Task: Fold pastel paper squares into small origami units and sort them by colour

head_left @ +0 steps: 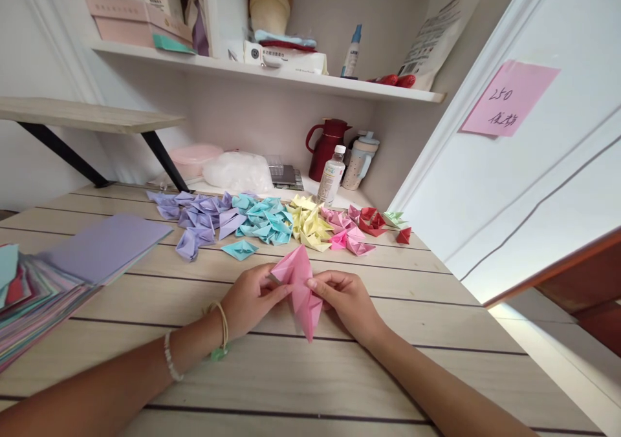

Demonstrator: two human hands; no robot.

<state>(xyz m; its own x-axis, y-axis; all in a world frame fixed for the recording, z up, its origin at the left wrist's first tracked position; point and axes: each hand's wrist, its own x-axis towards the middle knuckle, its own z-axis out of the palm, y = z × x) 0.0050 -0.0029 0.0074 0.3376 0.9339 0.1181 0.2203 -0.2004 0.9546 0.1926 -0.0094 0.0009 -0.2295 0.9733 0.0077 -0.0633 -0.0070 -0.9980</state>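
Note:
Held between both hands is a pink folded paper [301, 285], pointed at its top and bottom ends, just above the striped wooden table [320, 379]. My left hand [255, 298] pinches its left side, thumb in front. On the right side, my right hand [347, 301] grips it with thumb and fingers. Behind the hands lie folded paper boats in colour groups: purple ones [201, 217], blue ones [266, 217], yellow ones [310, 223], pink ones [347, 227] and red ones [372, 220]. A single blue boat [239, 250] sits nearer to my left hand.
A stack of coloured paper [43, 308] lies at the left, with purple sheets [107, 246] on it. Behind the boats stand a plastic bottle [332, 178], a dark red jug [330, 146] and a tumbler [359, 162]. A raised wooden shelf [87, 114] overhangs the left back.

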